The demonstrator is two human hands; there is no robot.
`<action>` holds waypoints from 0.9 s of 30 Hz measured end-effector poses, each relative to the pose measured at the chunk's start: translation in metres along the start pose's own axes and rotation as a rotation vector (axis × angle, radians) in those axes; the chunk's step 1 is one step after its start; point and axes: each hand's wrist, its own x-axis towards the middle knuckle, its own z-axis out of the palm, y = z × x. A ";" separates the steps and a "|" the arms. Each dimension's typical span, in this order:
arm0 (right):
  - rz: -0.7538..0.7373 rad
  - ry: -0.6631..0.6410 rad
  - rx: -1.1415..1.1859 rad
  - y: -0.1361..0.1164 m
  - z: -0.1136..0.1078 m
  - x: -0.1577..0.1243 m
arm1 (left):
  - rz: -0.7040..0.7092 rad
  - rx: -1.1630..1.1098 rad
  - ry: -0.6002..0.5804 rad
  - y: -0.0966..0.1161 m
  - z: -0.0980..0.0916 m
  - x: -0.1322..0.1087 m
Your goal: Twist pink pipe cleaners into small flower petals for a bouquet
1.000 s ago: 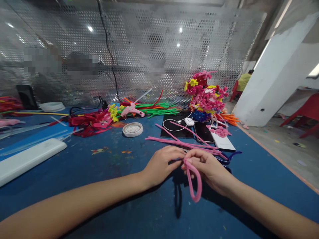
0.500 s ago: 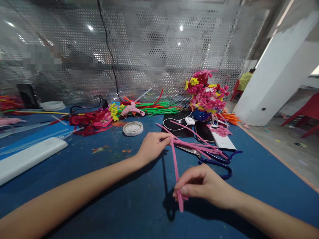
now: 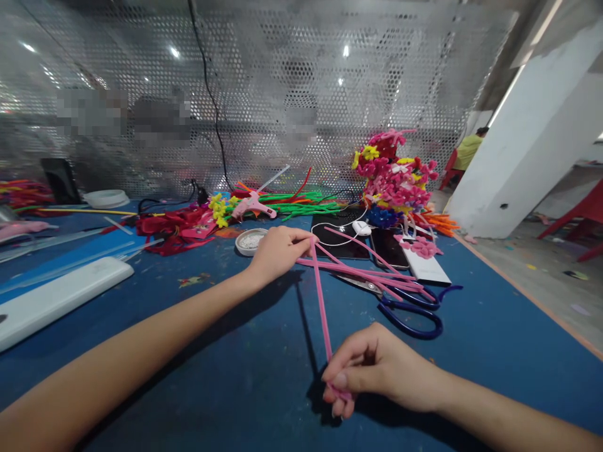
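Observation:
A pink pipe cleaner (image 3: 321,301) is stretched straight between my two hands above the blue table (image 3: 226,376). My left hand (image 3: 277,251) pinches its far end near a small white dish (image 3: 249,241). My right hand (image 3: 372,369) pinches its near end close to me, fingers curled round it. Several more pink pipe cleaners (image 3: 372,271) lie in a loose bunch just right of my left hand, across blue-handled scissors (image 3: 409,307).
A pile of pipe-cleaner flowers (image 3: 393,179) stands at the back right beside two phones (image 3: 346,242) and a white box (image 3: 426,267). A pink glue gun (image 3: 252,206), green pipe cleaners and red pieces lie at the back. A white case (image 3: 56,298) is at the left. A perforated metal screen backs the table.
The looped pink pipe cleaner held between both hands has been pulled out straight. My left hand moved away toward the white dish; my right hand drew back toward me.

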 end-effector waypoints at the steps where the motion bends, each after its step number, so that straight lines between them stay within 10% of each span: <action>1: 0.003 0.001 0.002 0.000 0.000 0.000 | 0.003 0.013 -0.011 0.000 0.000 0.000; 11: -0.112 0.072 -0.073 -0.006 -0.007 0.003 | 0.010 0.036 -0.115 -0.011 0.001 0.003; 20: -0.342 0.271 -0.111 -0.031 -0.024 0.001 | 0.275 -0.100 -0.328 0.062 0.009 -0.052; 27: -0.421 0.292 -0.143 -0.031 -0.013 -0.004 | 0.339 -0.097 -0.005 0.067 0.008 -0.064</action>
